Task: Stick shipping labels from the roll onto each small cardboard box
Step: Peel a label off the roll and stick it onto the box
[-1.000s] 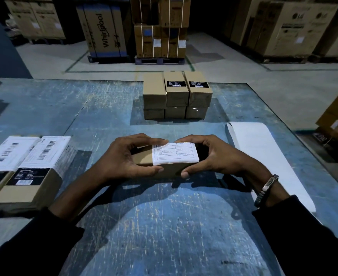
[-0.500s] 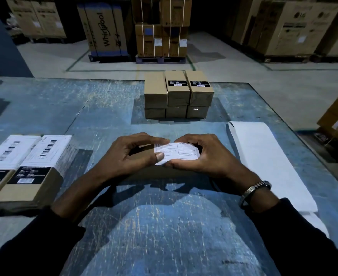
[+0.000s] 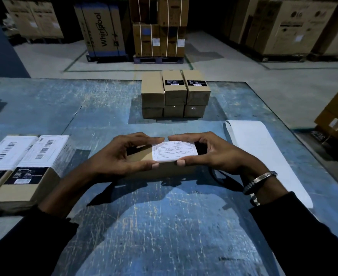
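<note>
1. On the warehouse floor beyond the table, large cartons (image 3: pixel 102 28) are stacked on pallets; "Whirlpool" is printed up the side of one.
2. Blue scratched table (image 3: pixel 164 226): occupies most of the view and bears every item below.
3. White backing strip (image 3: pixel 263 154): laid flat at the right of the table, its long axis running from far-left toward near-right.
4. Stack of six boxes (image 3: pixel 175 94): set at the far centre, two tiers of three; black labels are seen on the middle and right top boxes.
5. Two labelled boxes (image 3: pixel 22 166): placed side by side at the near left, each carrying a white barcode label and a black one, long axes running away from the viewer.
6. Small cardboard box (image 3: pixel 144 156): held at the table's centre, its long axis lying left to right.
7. Left hand (image 3: pixel 116 156): curled round the box's left end, thumb on the near edge, fingers over the far edge.
8. Right hand (image 3: pixel 214 154): curled round the right end likewise; a metal bracelet (image 3: pixel 260 180) is worn on the wrist.
9. Shipping label (image 3: pixel 175 151): white, seen on the right half of the box's top, its print upright to the viewer.
</note>
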### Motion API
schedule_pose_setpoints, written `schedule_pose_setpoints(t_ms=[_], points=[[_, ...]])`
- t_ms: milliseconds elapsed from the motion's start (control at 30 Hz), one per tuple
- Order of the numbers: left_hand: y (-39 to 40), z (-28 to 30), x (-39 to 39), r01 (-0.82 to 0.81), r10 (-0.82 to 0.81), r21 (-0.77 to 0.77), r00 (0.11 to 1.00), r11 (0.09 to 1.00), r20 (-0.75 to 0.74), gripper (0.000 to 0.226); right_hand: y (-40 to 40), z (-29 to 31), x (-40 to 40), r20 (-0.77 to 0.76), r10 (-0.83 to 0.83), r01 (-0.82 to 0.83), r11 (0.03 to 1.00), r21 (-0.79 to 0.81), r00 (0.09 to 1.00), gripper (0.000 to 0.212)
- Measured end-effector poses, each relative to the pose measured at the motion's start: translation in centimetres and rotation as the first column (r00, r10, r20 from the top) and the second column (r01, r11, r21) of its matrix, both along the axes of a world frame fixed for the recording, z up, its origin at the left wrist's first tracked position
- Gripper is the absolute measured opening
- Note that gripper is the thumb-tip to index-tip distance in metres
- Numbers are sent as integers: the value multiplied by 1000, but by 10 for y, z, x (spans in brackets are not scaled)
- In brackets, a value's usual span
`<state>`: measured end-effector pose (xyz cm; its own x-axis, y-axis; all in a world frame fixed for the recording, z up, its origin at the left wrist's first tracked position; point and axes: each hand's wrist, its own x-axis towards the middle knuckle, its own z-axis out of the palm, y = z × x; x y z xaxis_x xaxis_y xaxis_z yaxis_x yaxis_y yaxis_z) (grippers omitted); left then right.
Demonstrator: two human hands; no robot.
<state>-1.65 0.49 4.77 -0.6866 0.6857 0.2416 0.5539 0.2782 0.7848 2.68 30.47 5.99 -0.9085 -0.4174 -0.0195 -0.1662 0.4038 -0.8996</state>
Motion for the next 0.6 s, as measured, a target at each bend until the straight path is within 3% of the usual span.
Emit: schedule_pose_setpoints(t_ms=[100,367,467,533,600], points=[[-3,2,0,8,-7,-16,999,1000,43,58,8,-2,1,139,30,-7,987,-163,990,67],[-9,7,0,46,-39,-46,991,998,130,64,26,-7,2,289,227,-92,905,-414,930,88],[-8,8,-1,30,-22,-47,987,998,158,61,21,-3,3,277,176,-85,947,-310,945,91],[-5,8,0,-12,20,-38,981,999,195,61,12,-1,1,218,102,-60,980,-191,971,80],[0,6,3,-104,111,-77,990,992,92,64,4,0,0,153,53,-36,993,-110,987,69]])
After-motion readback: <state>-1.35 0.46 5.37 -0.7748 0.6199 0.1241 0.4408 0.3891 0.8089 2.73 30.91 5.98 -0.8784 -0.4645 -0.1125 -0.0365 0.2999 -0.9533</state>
